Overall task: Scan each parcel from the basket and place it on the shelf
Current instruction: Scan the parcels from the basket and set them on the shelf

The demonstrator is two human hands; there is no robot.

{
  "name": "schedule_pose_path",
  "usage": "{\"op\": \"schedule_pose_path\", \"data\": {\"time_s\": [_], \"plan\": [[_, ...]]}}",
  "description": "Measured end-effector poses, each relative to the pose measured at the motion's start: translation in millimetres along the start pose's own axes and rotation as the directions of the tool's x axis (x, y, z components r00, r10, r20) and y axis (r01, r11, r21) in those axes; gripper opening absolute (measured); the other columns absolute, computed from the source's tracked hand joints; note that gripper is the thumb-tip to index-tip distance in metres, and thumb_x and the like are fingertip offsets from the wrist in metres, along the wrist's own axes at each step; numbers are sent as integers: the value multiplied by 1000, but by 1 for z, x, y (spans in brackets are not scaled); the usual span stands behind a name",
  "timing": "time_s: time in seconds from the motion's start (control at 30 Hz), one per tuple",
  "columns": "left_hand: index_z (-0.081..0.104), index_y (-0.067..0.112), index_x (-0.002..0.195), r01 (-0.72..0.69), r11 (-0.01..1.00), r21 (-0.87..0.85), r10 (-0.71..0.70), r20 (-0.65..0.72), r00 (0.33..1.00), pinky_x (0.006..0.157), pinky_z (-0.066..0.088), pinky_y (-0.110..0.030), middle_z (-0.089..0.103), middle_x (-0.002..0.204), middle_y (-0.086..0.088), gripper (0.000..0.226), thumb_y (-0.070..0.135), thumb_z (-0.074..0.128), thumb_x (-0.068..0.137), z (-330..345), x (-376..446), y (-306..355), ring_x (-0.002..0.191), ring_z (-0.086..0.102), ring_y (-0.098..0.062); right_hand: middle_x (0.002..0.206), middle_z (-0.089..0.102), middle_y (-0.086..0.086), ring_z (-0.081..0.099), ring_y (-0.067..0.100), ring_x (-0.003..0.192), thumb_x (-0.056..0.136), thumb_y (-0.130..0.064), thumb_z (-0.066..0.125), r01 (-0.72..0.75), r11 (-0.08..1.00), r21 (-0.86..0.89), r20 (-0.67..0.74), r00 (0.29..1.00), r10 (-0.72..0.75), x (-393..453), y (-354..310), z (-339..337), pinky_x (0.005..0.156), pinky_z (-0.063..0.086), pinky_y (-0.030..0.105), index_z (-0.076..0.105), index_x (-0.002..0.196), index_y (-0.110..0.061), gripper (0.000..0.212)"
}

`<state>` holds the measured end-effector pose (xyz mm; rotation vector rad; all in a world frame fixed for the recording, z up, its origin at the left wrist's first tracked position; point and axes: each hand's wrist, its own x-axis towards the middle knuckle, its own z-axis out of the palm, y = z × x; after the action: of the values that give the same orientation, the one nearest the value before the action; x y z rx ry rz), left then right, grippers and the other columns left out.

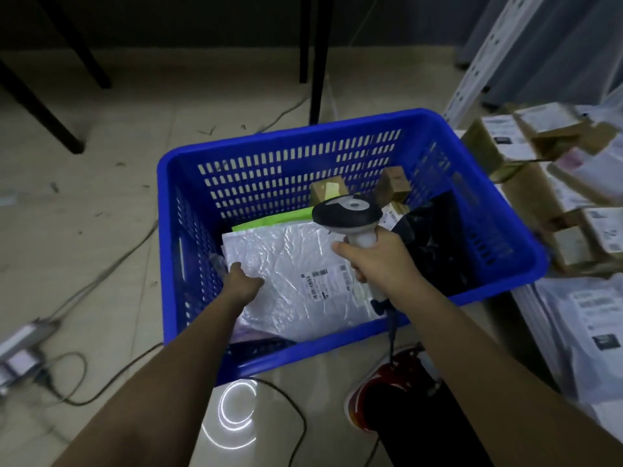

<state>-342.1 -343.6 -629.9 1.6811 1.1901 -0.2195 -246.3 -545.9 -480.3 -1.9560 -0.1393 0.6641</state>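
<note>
A blue slotted basket [303, 136] stands on the floor in front of me. Inside it a white plastic mailer parcel [296, 264] lies on top, its barcode label [320, 284] facing up. My left hand [241, 281] grips the mailer's left edge. My right hand [374, 261] holds a black and white barcode scanner [347, 214] by its handle, its head hovering over the mailer. Under and behind the mailer lie a green parcel [279, 219], a black bag [428, 237] and two small cardboard boxes [328, 190].
On the right, a shelf [573, 197] holds several labelled cardboard boxes, with white mailers [593, 332] on a lower level. A white perforated shelf post [478, 62] rises behind. Cables [101, 271] and a small device [20, 352] lie on the floor left. Black table legs [317, 59] stand behind the basket.
</note>
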Motion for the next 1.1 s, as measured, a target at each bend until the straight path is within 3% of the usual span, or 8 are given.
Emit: {"op": "schedule_pose_path", "data": {"time_s": [0.17,0.3,0.37,0.47,0.53,0.63,0.93,1.1], "plan": [[27,2,141,70,998,7,-70,-5,998,98,44,-42,44,137,-21,70,11,68,85,9,34,-22,120,48,-38,60,51,2,48,15,51,83,-21,72,-42,999,-21,87,995,44,29,4,14,53,42,28,56,73,-12,20],[-13,16,150,26,998,-64,-32,-105,994,98,45,-49,50,122,-15,99,2,62,86,18,44,-32,110,54,-34,61,52,2,48,14,50,83,-21,72,-77,997,3,101,992,76,36,8,13,53,44,28,57,76,-12,19],[2,15,152,34,997,-66,-48,-230,972,93,49,-48,54,122,-19,90,6,62,85,20,40,-28,106,57,-39,62,52,3,49,14,51,83,-20,72,-79,997,19,88,993,77,36,10,9,52,44,27,57,77,-11,18],[46,-2,128,-49,992,-119,8,-326,945,86,47,-39,60,116,-25,42,9,59,89,19,23,-13,103,59,-40,60,50,2,48,14,51,83,-18,71,-56,998,12,66,996,55,33,9,0,52,42,28,57,77,-10,18],[57,-5,108,-182,978,-102,139,-333,933,76,41,-32,62,104,-24,21,10,54,93,18,2,4,96,59,-36,60,50,2,47,14,50,83,-18,71,-30,1000,-1,52,998,30,25,7,-9,53,41,29,56,77,-11,18],[60,1,102,-378,922,-84,338,-301,891,69,32,-28,60,95,-11,17,13,49,98,16,-33,36,85,53,-23,61,50,2,47,12,50,84,-18,71,-6,1000,-13,15,1000,7,9,1,-26,51,40,26,56,75,-14,18],[66,19,97,-770,635,66,767,-171,618,70,48,-32,68,89,4,13,21,53,96,1,-126,127,82,62,-14,65,55,5,53,19,57,86,-21,70,27,998,-50,-183,982,-35,-66,-4,-83,55,45,30,55,76,-18,19],[66,25,90,-892,437,118,899,-88,429,75,50,-35,71,90,4,9,22,58,91,-3,-193,198,88,65,-17,67,61,5,57,19,56,83,-22,74,125,991,55,-423,901,-91,-111,-15,-124,54,47,29,59,89,-14,18]]}}
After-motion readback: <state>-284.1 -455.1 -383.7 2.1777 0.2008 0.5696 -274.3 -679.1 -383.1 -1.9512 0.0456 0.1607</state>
